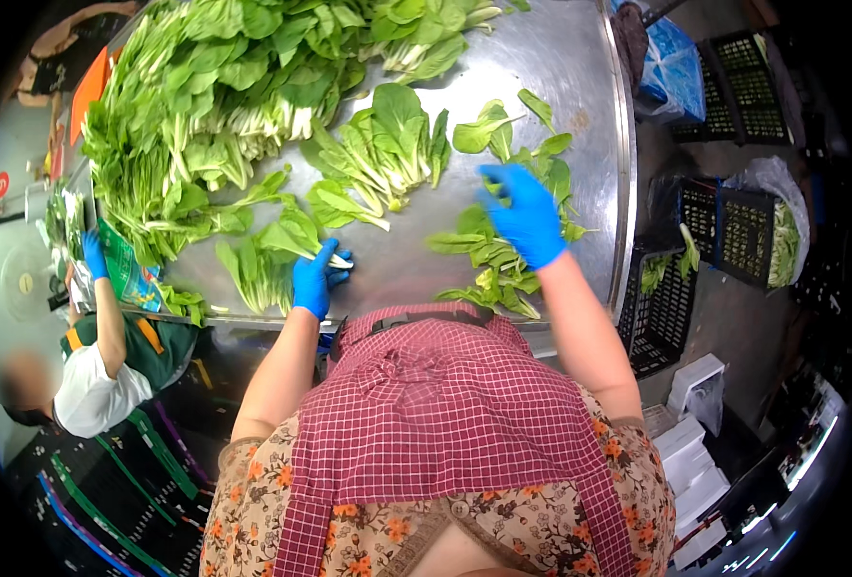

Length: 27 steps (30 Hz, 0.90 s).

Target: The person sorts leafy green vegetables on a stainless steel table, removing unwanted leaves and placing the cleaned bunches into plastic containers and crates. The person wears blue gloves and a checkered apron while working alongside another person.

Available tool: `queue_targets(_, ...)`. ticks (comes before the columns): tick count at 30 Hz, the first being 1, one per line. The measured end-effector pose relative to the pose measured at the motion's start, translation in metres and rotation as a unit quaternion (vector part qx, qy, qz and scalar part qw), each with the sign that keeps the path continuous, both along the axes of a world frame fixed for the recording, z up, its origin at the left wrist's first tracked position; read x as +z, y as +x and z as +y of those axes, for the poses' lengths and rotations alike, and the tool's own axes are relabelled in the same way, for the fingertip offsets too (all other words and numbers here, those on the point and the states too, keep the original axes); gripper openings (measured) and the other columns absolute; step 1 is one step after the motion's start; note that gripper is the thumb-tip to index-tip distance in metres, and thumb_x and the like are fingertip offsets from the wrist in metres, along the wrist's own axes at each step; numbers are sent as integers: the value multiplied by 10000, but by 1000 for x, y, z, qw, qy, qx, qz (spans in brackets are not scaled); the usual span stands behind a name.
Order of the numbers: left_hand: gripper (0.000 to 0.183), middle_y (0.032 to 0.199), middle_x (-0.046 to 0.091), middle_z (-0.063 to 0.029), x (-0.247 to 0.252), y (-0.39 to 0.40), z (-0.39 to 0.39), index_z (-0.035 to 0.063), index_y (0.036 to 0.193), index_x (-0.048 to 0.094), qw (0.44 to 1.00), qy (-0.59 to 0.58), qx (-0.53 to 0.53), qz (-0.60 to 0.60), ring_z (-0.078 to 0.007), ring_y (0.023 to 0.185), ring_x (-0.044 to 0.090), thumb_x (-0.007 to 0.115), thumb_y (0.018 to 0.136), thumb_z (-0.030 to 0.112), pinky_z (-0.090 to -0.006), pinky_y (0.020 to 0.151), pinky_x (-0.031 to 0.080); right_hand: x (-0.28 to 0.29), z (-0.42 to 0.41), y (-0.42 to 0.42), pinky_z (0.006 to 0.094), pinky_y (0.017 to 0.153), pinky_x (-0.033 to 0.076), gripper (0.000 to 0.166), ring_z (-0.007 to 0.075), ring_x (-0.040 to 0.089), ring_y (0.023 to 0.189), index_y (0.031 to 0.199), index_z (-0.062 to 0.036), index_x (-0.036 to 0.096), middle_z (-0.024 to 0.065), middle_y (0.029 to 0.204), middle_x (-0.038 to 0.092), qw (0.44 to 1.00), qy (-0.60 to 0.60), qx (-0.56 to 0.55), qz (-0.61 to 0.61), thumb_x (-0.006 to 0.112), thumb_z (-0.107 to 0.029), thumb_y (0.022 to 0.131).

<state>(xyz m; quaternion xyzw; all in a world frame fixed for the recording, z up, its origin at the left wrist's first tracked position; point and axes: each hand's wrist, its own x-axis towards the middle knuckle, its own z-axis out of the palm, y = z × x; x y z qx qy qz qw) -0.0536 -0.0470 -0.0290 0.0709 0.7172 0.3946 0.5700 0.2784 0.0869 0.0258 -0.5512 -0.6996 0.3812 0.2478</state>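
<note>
In blue gloves, both hands are over a metal table [390, 288]. My left hand [316, 280] grips the white stem end of a leafy green plant [289, 234], its leaves pointing up and left. Beneath it lies a small bunch of greens [256, 278]. My right hand [523, 213], slightly blurred, has its fingers apart over loose leaves [556, 177]; a bit of leaf shows between thumb and fingers, apparently underneath. More loose leaves [491, 249] lie just below that hand. Between the hands, farther up, rests a fanned bunch of greens [386, 148].
A large heap of leafy greens [202, 94] covers the table's upper left. The raised right rim [624, 180] borders black plastic crates [660, 310] on the floor. At left, a co-worker [105, 389] handles greens beside a green printed bag [127, 267]. White boxes [689, 461] stand lower right.
</note>
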Motion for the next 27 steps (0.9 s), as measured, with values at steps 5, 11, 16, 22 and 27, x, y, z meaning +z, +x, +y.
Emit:
queue_targets(5, 277, 900, 698, -107, 2, -2, -4, 76, 1059, 596, 999, 31, -3, -9, -191, 746, 681, 682, 865, 254, -259, 571, 522, -35, 13, -75, 467, 821, 492, 469, 379, 617, 960, 1144, -114, 557, 179, 1044, 629, 976, -101, -16, -192, 728, -341, 772)
queue_targets(11, 309, 907, 687, -112, -1, -10, -10, 33, 1073, 597, 997, 70, -15, -30, -191, 764, 677, 680, 878, 257, -284, 629, 544, -71, 26, -63, 461, 806, 493, 373, 403, 623, 913, 1144, -40, 542, 222, 1020, 646, 979, -77, -112, -151, 613, -153, 796)
queue_targets(16, 298, 963, 675, -115, -10, -11, -9, 33, 1111, 592, 994, 91, -34, -41, -214, 875, 671, 679, 882, 204, -327, 680, 563, -73, 7, -52, 449, 771, 501, 367, 387, 623, 874, 1168, -40, 559, 226, 978, 639, 990, 12, -129, -59, 575, -139, 816)
queue_targets(22, 304, 984, 658, -108, -31, -14, -19, 26, 1145, 585, 991, 118, -56, -43, -209, 875, 648, 647, 907, 204, -354, 734, 544, -63, -45, -104, 494, 752, 507, 331, 397, 636, 873, 1126, -148, 604, 205, 1017, 642, 999, -27, 4, -47, 563, -279, 824)
queue_targets(27, 343, 1017, 642, -126, -31, -15, -19, 1, 1174, 561, 989, 125, -57, -60, -219, 888, 640, 648, 894, 178, -354, 751, 548, -55, -74, -115, 479, 810, 503, 396, 389, 616, 968, 1140, -98, 587, 195, 1070, 629, 991, -65, 109, -46, 596, -300, 799)
